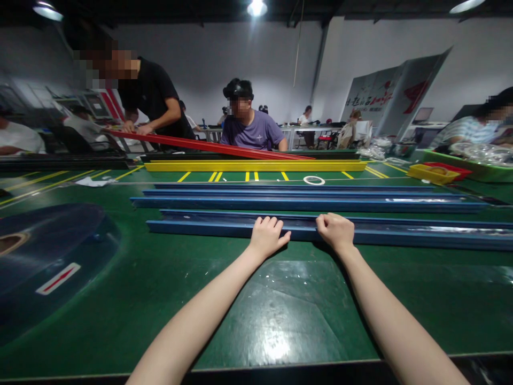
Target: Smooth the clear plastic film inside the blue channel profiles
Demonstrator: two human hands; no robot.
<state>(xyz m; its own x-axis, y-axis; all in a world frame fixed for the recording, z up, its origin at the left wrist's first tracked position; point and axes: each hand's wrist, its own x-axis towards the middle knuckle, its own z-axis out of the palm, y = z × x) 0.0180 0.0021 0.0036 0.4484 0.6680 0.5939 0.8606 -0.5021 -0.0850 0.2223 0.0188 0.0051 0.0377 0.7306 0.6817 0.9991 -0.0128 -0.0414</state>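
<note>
A long blue channel-shaped profile lies across the green table in front of me. My left hand rests on its near wall, fingers curled over the edge and thumb stretched along the outer side. Just to the right, my right hand is closed like a fist over the same wall, its fingertips hidden. A short stretch of the wall shows between the hands. Close behind lies another blue profile, parallel to the first.
Left stands a roll of bluish plastic film. Beyond are a white ring, a yellow profile and a slanting red profile with a co-worker's hands on it. A yellow tray and green bin stand right.
</note>
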